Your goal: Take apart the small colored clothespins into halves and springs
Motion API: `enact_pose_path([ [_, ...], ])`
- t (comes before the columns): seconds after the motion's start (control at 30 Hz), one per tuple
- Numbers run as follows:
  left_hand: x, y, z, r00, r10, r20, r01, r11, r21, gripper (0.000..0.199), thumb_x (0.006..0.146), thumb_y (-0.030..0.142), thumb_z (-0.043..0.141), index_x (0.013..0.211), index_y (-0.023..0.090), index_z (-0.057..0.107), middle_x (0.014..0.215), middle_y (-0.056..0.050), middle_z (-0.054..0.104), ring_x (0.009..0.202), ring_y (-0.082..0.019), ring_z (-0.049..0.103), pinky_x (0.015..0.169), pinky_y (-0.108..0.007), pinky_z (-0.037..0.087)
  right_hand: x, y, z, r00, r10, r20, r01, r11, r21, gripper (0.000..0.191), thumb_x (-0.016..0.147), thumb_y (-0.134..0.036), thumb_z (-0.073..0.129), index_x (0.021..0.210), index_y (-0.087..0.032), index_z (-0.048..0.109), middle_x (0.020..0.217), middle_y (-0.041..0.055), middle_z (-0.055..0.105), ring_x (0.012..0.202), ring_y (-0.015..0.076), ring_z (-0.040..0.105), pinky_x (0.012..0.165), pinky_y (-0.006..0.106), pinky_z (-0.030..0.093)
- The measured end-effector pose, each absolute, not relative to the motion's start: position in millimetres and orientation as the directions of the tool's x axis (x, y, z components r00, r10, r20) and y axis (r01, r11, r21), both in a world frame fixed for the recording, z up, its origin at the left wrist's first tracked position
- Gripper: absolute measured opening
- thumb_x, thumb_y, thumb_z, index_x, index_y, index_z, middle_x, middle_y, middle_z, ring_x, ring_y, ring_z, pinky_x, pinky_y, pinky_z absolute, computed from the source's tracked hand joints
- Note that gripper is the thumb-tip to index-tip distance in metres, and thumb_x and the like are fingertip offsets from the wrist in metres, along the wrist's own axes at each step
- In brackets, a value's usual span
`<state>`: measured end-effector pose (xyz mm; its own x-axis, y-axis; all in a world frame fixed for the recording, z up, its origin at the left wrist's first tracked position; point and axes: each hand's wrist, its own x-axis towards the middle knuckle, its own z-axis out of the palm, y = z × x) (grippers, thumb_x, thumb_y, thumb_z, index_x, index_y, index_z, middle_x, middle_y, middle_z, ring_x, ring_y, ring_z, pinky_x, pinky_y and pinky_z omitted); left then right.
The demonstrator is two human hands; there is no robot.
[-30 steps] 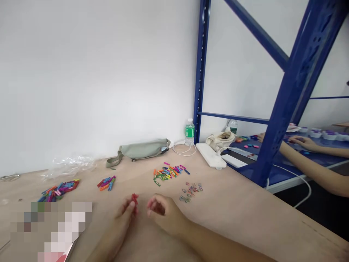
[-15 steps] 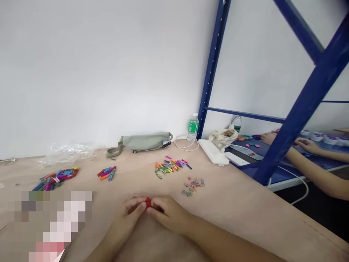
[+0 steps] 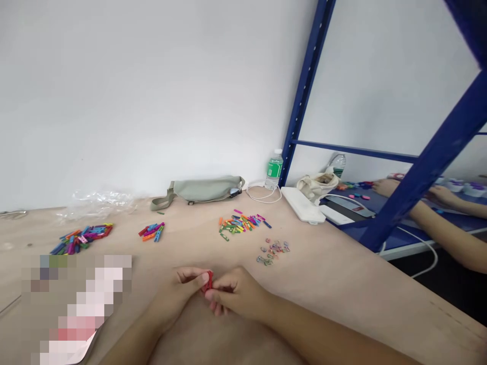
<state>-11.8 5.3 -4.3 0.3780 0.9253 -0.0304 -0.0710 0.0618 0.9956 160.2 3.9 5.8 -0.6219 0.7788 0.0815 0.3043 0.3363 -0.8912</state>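
Both my hands meet low in the middle of the view over the plywood table (image 3: 342,289). My left hand (image 3: 171,293) and my right hand (image 3: 236,293) pinch a small red clip (image 3: 208,280) between their fingers, and the fingers hide part of it. Beyond them lie loose miniature coloured clothespins (image 3: 241,226), and a smaller bunch (image 3: 151,232) sits to their left. A larger heap (image 3: 81,239) lies further left. Tiny multicoloured clips (image 3: 273,252) are the nearest loose pieces, off to the right.
A pixelated patch (image 3: 76,304) covers the lower left. Along the wall lie plastic wrap (image 3: 99,203), a khaki belt bag (image 3: 203,190), a water bottle (image 3: 274,170) and a white power strip (image 3: 302,204). Beyond a blue shelf upright (image 3: 304,91), a co-worker's hands (image 3: 443,195) work at a blue surface.
My hands, apart a second ago, have closed together on the red clip. The whole scene has shifted up and right in view as my head moved.
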Motion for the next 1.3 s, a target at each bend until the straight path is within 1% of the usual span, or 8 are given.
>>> enact_pose_path([
  [0.2,-8.2,1.9,2.7,0.368,0.929,-0.03,-0.092,0.069,0.993,0.027,0.067,0.041,0.058,0.064,0.015,0.066,0.059,-0.003,0.062,0.058,-0.016,0.053,0.06,-0.027,0.04,160.9,5.7,8.0,-0.645,0.758,0.1,0.314,0.382,-0.869,0.034,0.081,-0.038,0.043,0.064,-0.014,0.061,0.056,0.0008,0.063,0.048,0.0097,0.057,0.046,0.018,0.042],
  [0.37,-6.9,0.7,7.1,0.392,0.919,-0.039,-0.081,0.077,0.994,0.03,0.066,0.044,0.057,0.057,0.016,0.064,0.053,-0.002,0.06,0.055,-0.016,0.053,0.059,-0.028,0.04,163.1,7.5,6.9,-0.654,0.738,0.167,0.352,0.492,-0.796,0.035,0.082,-0.037,0.041,0.065,-0.015,0.062,0.057,0.0004,0.063,0.05,0.0101,0.057,0.049,0.018,0.043],
  [0.57,-9.7,3.8,0.0,0.41,0.911,-0.056,-0.134,0.121,0.984,0.025,0.067,0.038,0.059,0.062,0.014,0.065,0.059,-0.003,0.061,0.058,-0.015,0.052,0.06,-0.027,0.039,163.5,5.4,8.4,-0.716,0.639,0.281,0.301,0.646,-0.701,0.032,0.084,-0.032,0.04,0.064,-0.017,0.061,0.059,0.0001,0.062,0.056,0.0105,0.056,0.058,0.02,0.043],
  [0.63,-10.5,5.0,-2.8,0.407,0.91,-0.076,-0.143,0.146,0.979,0.024,0.067,0.037,0.06,0.066,0.013,0.066,0.06,-0.003,0.06,0.058,-0.014,0.051,0.06,-0.026,0.039,163.0,3.4,9.4,-0.723,0.614,0.317,0.298,0.691,-0.659,0.034,0.084,-0.031,0.04,0.061,-0.017,0.059,0.056,-0.0005,0.059,0.054,0.0096,0.053,0.057,0.019,0.041],
  [0.73,-11.3,8.0,-6.0,0.352,0.931,-0.094,-0.229,0.184,0.956,0.021,0.066,0.033,0.062,0.072,0.014,0.065,0.062,-0.001,0.058,0.058,-0.011,0.049,0.06,-0.023,0.039,165.3,3.8,12.1,-0.686,0.648,0.329,0.398,0.714,-0.576,0.035,0.083,-0.032,0.04,0.054,-0.016,0.052,0.049,-0.0029,0.049,0.046,0.0074,0.043,0.05,0.018,0.034],
  [0.87,-13.2,13.0,-7.2,0.241,0.966,-0.095,-0.402,0.189,0.896,0.02,0.064,0.032,0.065,0.074,0.014,0.064,0.063,0.0,0.057,0.059,-0.009,0.048,0.058,-0.021,0.038,176.8,20.2,21.4,-0.546,0.77,0.33,0.589,0.633,-0.503,0.035,0.082,-0.032,0.039,0.052,-0.016,0.043,0.048,-0.004,0.039,0.045,0.0073,0.037,0.045,0.018,0.027],
  [1.03,-15.1,15.4,-6.2,0.259,0.959,-0.119,-0.5,0.239,0.833,0.019,0.065,0.03,0.065,0.077,0.015,0.065,0.066,0.0,0.058,0.06,-0.008,0.049,0.058,-0.02,0.038,187.9,65.2,36.6,-0.377,0.891,0.251,0.814,0.448,-0.368,0.031,0.079,-0.031,0.04,0.052,-0.016,0.048,0.049,-0.002,0.045,0.047,0.0095,0.04,0.044,0.02,0.024],
  [1.3,-16.4,15.9,-6.6,0.319,0.942,-0.1,-0.536,0.267,0.801,0.02,0.062,0.029,0.068,0.076,0.014,0.065,0.061,0.0,0.058,0.056,-0.008,0.049,0.059,-0.021,0.037,188.3,121.8,36.0,-0.309,0.922,0.232,0.909,0.358,-0.213,0.034,0.073,-0.034,0.048,0.045,-0.015,0.048,0.042,-0.0017,0.042,0.043,0.01,0.039,0.044,0.022,0.023],
])
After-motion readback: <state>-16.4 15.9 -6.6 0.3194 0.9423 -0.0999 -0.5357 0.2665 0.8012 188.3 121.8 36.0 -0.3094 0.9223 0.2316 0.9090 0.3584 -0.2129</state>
